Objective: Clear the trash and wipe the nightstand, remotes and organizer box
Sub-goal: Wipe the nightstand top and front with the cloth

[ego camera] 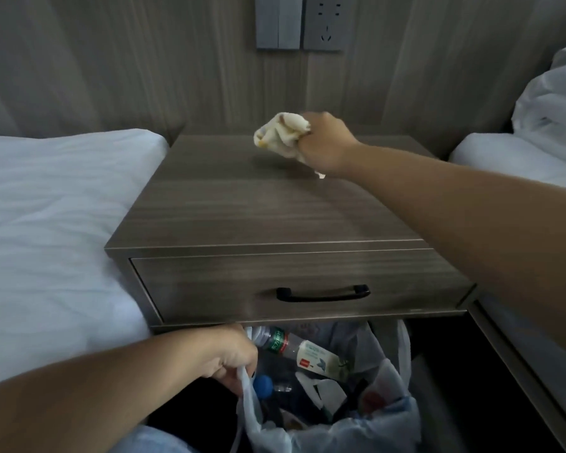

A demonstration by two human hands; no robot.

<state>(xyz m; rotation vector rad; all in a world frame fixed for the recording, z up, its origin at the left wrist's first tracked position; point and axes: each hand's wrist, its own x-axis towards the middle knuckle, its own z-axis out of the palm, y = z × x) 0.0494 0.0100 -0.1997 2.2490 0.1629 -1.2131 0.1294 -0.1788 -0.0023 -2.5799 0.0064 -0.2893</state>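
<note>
The brown wood-grain nightstand stands between two beds, its top bare. My right hand is over the back of the top, shut on a crumpled cream cloth that hangs just above the surface. Below the drawer front, my left hand grips the rim of a thin white plastic trash bag. Inside the bag lie an empty plastic bottle with a green label, a blue cap and other trash. No remotes or organizer box are in view.
A bed with white sheets borders the nightstand on the left, another bed with a white pillow on the right. The drawer has a black handle. A switch and a socket sit on the wall panel behind.
</note>
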